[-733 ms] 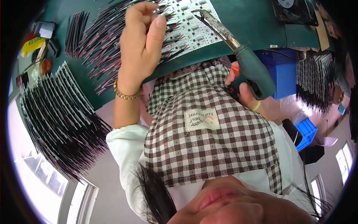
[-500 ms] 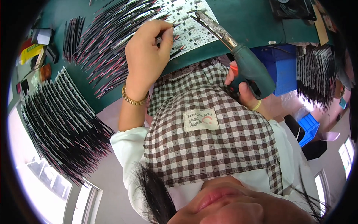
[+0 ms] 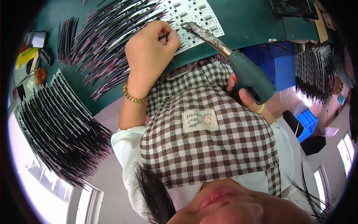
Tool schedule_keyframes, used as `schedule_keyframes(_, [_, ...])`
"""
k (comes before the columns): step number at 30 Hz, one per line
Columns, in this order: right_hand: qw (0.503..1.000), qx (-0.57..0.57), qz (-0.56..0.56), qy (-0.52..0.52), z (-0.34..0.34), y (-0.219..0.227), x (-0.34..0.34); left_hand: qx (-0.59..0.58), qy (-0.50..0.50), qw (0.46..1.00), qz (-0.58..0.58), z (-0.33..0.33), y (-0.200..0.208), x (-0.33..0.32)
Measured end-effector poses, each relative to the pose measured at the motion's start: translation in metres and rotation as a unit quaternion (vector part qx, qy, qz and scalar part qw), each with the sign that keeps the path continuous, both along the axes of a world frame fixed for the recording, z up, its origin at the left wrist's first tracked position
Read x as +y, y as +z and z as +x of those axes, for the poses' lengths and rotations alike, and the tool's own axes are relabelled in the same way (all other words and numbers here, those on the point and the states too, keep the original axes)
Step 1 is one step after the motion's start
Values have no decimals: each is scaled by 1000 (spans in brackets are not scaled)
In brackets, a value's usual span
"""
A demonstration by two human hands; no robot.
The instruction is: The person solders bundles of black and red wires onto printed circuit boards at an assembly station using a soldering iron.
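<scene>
**Dark wire pinched beside soldering tool over white board sheet**

A dark, thin wire (image 3: 163, 37) is pinched by the left hand (image 3: 150, 54), its thumb and forefinger drawn closely together around it. By the right hand (image 3: 247, 100) a soldering tool (image 3: 230, 55) is gripped, with the fingers curled about the handle (image 3: 254, 77) and partly hidden by it.

The soldering tool is fitted with a dull green handle and a metal barrel (image 3: 209, 38), whose surface looks mottled and stained. Only a short, straight length of the wire is exposed.

The long axis of the soldering tool is slanted, with the handle at lower right and the tip (image 3: 185, 25) pointed to the upper left. The tip is held over the white circuit-board sheet (image 3: 204, 19); whether the sheet is touched cannot be told. The wire is aimed rightward and slightly up, its end near the tip.

The sheet is laid on the green tabletop (image 3: 253, 28), its left part covered by a fan of wires (image 3: 108, 41). Beyond the table's left edge, wired strips (image 3: 59, 123) are stacked.
</scene>
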State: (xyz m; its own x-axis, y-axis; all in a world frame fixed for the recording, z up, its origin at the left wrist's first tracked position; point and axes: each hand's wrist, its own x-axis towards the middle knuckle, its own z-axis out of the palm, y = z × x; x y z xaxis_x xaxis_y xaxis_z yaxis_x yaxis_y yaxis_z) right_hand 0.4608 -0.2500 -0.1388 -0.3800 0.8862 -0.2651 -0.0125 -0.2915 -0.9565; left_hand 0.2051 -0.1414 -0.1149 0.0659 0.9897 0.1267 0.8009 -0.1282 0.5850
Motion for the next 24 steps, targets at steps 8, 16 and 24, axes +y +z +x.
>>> schedule_keyframes(8, [997, -65, 5, 41, 0, 1, 5, -4, -4, 1000, -16, 0, 4, 2])
schedule_keyframes(16, [998, -45, -18, 28, -5, 1, 2, 0, 12, 1000, -5, -1, -2, 1])
schedule_keyframes(24, [999, 5, 51, -11, -8, -5, 1, 0, 16, 1000, -14, -7, -4, 4])
